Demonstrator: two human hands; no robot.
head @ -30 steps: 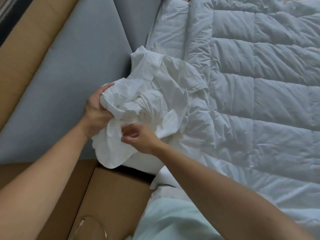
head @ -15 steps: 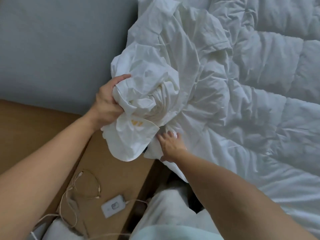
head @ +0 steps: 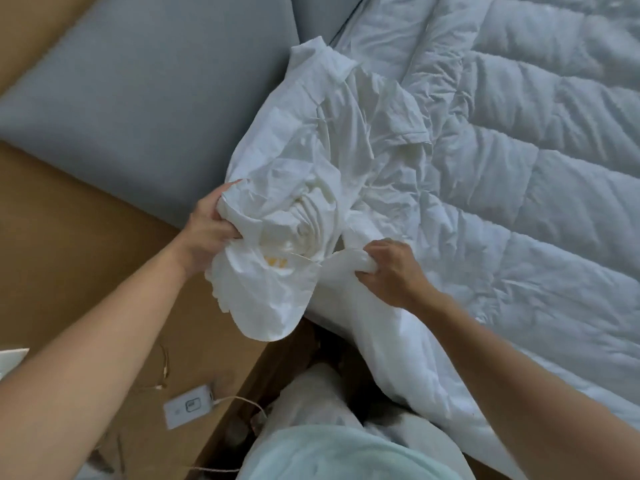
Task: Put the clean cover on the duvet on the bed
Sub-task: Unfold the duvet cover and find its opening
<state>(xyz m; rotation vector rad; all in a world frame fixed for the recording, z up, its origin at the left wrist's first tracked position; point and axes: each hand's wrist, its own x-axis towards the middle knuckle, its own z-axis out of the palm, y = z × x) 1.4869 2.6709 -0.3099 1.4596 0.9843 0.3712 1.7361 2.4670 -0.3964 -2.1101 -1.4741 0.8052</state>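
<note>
A white quilted duvet [head: 519, 209] lies spread over the bed, filling the right side of the view. A crumpled white cover [head: 311, 161] is bunched at the duvet's near-left corner, part of it hanging past the bed edge. My left hand [head: 207, 233] grips the bunched cover from the left. My right hand [head: 388, 268] grips a corner of the duvet just right of the bunch. A small yellow mark shows inside the cover's folds.
A grey padded headboard [head: 145, 109] runs along the upper left. Below it is a wooden surface [head: 79, 258] with a white charger [head: 188, 405] and thin cables. My pale clothing [head: 332, 445] fills the bottom centre.
My right hand has moved from under the cover bunch to the right and closed on the duvet corner. My left hand keeps its grip on the cover. The view has pulled back.
</note>
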